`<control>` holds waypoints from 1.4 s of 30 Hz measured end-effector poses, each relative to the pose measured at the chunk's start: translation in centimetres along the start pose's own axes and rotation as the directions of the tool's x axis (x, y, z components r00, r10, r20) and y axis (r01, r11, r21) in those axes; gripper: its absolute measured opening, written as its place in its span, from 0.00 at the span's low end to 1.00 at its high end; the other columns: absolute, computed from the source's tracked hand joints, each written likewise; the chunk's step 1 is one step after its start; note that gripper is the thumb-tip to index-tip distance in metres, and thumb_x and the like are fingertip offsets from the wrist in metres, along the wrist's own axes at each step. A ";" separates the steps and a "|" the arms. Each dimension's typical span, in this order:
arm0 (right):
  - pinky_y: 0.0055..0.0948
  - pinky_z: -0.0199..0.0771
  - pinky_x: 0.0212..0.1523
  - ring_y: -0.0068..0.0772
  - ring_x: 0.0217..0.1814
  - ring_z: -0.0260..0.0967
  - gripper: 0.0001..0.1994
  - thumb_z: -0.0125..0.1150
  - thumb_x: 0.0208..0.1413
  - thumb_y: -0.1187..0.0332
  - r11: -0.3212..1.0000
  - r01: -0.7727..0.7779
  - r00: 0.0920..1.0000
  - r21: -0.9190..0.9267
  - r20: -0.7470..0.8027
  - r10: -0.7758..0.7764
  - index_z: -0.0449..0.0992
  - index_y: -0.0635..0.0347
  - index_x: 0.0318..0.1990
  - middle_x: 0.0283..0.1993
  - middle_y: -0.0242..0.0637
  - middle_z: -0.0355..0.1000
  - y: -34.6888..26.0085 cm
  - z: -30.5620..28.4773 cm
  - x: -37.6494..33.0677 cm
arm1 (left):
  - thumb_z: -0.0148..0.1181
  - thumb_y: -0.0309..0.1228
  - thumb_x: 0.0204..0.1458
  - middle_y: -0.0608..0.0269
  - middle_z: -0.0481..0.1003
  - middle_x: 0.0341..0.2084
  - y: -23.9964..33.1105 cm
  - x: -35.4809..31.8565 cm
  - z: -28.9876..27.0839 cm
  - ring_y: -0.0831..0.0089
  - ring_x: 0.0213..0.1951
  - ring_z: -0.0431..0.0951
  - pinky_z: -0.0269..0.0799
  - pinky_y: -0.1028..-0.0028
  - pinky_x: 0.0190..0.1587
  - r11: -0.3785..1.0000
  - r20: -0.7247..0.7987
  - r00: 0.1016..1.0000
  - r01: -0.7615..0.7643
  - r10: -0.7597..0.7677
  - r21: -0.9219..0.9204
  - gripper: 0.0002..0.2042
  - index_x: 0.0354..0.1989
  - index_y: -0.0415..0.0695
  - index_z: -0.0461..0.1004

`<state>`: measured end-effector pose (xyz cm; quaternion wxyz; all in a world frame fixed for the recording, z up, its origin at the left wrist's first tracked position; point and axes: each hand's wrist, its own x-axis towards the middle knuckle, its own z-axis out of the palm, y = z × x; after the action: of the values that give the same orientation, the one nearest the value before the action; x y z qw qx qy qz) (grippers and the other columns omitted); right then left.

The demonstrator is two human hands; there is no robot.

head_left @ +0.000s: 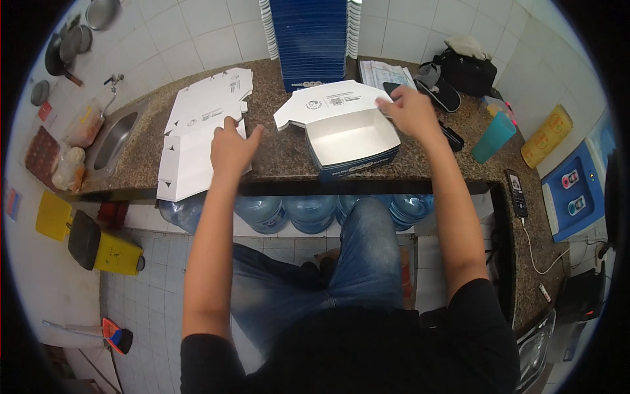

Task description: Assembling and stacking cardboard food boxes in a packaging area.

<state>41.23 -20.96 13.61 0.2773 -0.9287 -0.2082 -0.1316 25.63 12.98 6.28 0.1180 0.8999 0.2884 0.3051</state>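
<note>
A folded paper food box [352, 140], white inside and dark blue outside, stands on the counter with its lid raised toward the back. My right hand [413, 115] is at the lid's right corner, thumb against the lid and fingers bent behind its edge. My left hand [234, 150] rests over the right side of flat, unfolded white box blanks [197, 134]; its thumb and index finger are apart, and the other fingers are partly hidden. Behind the folded box rises a tall stack of nested blue boxes [314, 43].
The granite counter [275, 167] holds papers [384, 73], a cap [438, 92], a black bag [466, 71], a teal cup [493, 138] and a phone on a cable [516, 192]. A sink [117, 141] lies left. Large water bottles [312, 213] stand under the counter, near my knees.
</note>
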 end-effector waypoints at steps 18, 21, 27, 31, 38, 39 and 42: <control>0.44 0.69 0.65 0.48 0.66 0.70 0.34 0.73 0.56 0.56 0.429 0.756 0.605 0.493 -0.280 -0.745 0.68 0.59 0.68 0.65 0.49 0.71 -12.9 5.0 -14.0 | 0.50 0.38 0.68 0.57 0.79 0.43 -5.3 0.3 -9.4 0.67 0.43 0.81 0.79 0.62 0.43 0.100 0.441 0.872 0.469 -0.212 -0.878 0.13 0.49 0.41 0.74; 0.61 0.52 0.74 0.58 0.81 0.48 0.44 0.70 0.55 0.48 0.260 0.862 0.405 0.436 -0.280 -0.871 0.59 0.55 0.75 0.78 0.49 0.55 -16.5 8.3 -15.0 | 0.55 0.43 0.70 0.61 0.79 0.43 -1.0 -6.5 -12.5 0.74 0.42 0.81 0.77 0.73 0.38 0.124 0.252 0.944 0.282 -0.213 -0.951 0.14 0.48 0.43 0.76; 0.52 0.69 0.68 0.59 0.71 0.66 0.29 0.66 0.57 0.56 0.097 0.875 0.369 0.475 -0.523 -0.768 0.76 0.72 0.59 0.66 0.54 0.72 -20.0 9.3 -17.5 | 0.53 0.37 0.72 0.61 0.79 0.45 0.6 -18.2 -14.2 0.77 0.41 0.81 0.79 0.76 0.39 -0.008 0.131 0.918 0.138 -0.374 -0.990 0.13 0.54 0.40 0.73; 0.49 0.78 0.60 0.61 0.63 0.74 0.28 0.73 0.50 0.63 -0.010 0.831 0.352 0.556 -0.539 -0.765 0.77 0.77 0.54 0.59 0.57 0.76 -19.3 9.9 -20.6 | 0.51 0.37 0.73 0.59 0.79 0.45 -2.2 -21.6 -14.8 0.78 0.40 0.82 0.80 0.78 0.40 -0.099 0.262 0.907 0.242 -0.331 -0.965 0.14 0.55 0.40 0.72; 0.48 0.75 0.61 0.66 0.67 0.68 0.26 0.73 0.53 0.64 0.293 0.700 0.659 0.652 -0.431 -0.617 0.79 0.65 0.59 0.70 0.66 0.63 -17.7 12.1 -23.5 | 0.53 0.35 0.72 0.58 0.80 0.46 -1.4 -26.6 -10.5 0.75 0.39 0.81 0.79 0.74 0.40 -0.192 0.263 0.933 0.219 -0.246 -0.957 0.12 0.54 0.39 0.74; 0.48 0.75 0.61 0.66 0.67 0.68 0.26 0.73 0.53 0.64 0.297 0.700 0.661 0.650 -0.431 -0.614 0.79 0.65 0.59 0.70 0.66 0.63 -17.5 12.3 -23.6 | 0.53 0.35 0.72 0.58 0.80 0.46 -1.7 -26.9 -10.1 0.75 0.39 0.81 0.79 0.74 0.40 -0.193 0.265 0.933 0.222 -0.242 -0.956 0.12 0.54 0.39 0.74; 0.49 0.75 0.61 0.66 0.65 0.69 0.27 0.72 0.55 0.65 0.383 0.686 0.675 0.618 -0.344 -0.653 0.77 0.66 0.62 0.69 0.65 0.65 -16.5 12.4 -24.3 | 0.53 0.33 0.72 0.58 0.80 0.44 -0.1 -26.5 -10.3 0.74 0.39 0.81 0.78 0.74 0.40 -0.386 0.308 0.934 0.221 -0.180 -0.896 0.09 0.51 0.40 0.74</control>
<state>13.89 -8.97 2.41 0.5369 -0.5794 -0.5915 -0.1617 2.07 -2.20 1.58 0.8553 0.3546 0.0731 0.3706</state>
